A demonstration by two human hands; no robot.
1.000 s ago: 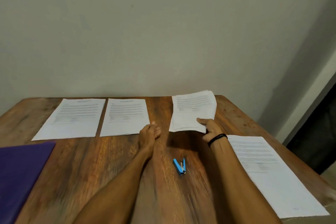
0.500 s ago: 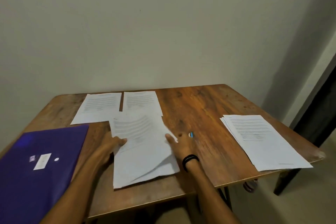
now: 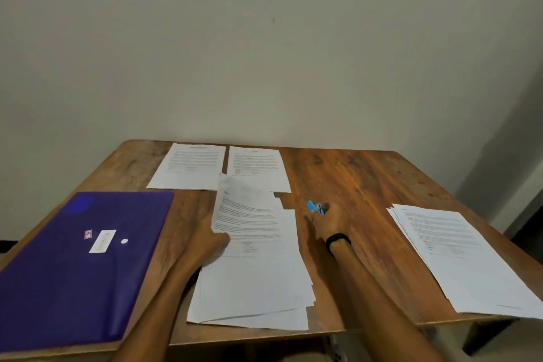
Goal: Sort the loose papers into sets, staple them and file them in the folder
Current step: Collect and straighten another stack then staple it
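- Reaching forward, the right hand (image 3: 327, 222) meets the blue stapler (image 3: 314, 206) at its near end; the stapler lies on the surface (image 3: 352, 179) just beyond the hand, long axis slanting from far-left to near-right; whether the fingers are curled round it cannot be told, since the back of the hand hides them.
- Left hand (image 3: 210, 244): pinches the left edge of the fanned set of papers (image 3: 258, 273), thumb on top; the set lies between the two hands, just left of the stapler, its far-left corner lifted.
- Judgement: the right hand is the nearer to the stapler; the coming move probably carries it leftward to that lifted corner.
- Purple folder (image 3: 73, 267): closed, at the left; a further paper stack (image 3: 458, 258) at the right, well apart.
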